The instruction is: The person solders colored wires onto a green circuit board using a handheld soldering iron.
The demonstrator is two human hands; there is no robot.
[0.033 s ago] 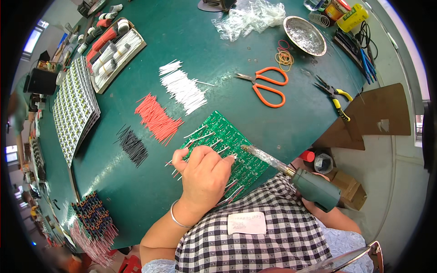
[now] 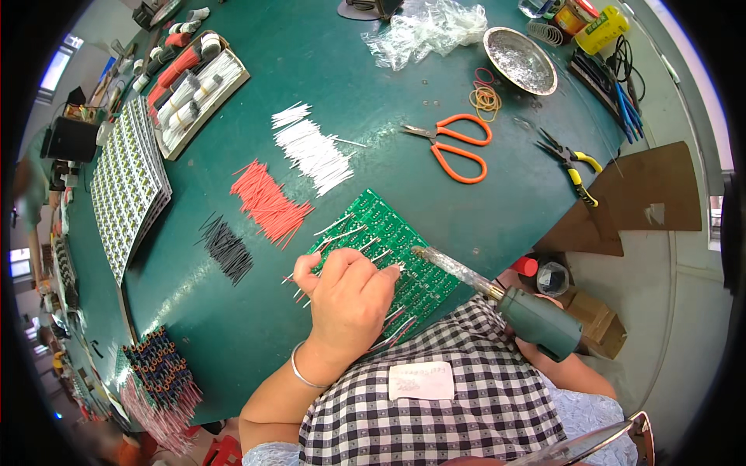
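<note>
A green circuit board lies on the table in front of me, with several short wires sticking up from it in rows. My left hand rests over the board's left part, its fingers curled and closed. A small white tip shows by its thumb, but what the fingertips pinch is hidden. To the right, my right hand is wrapped round the green handle of a soldering iron, which partly covers it. The iron's tip points left, over the middle of the board near the left thumb.
Beyond the board lie piles of white, red and black wires. Orange-handled scissors, pliers and a metal bowl are farther right. Stacked boards and a wired bundle stand left.
</note>
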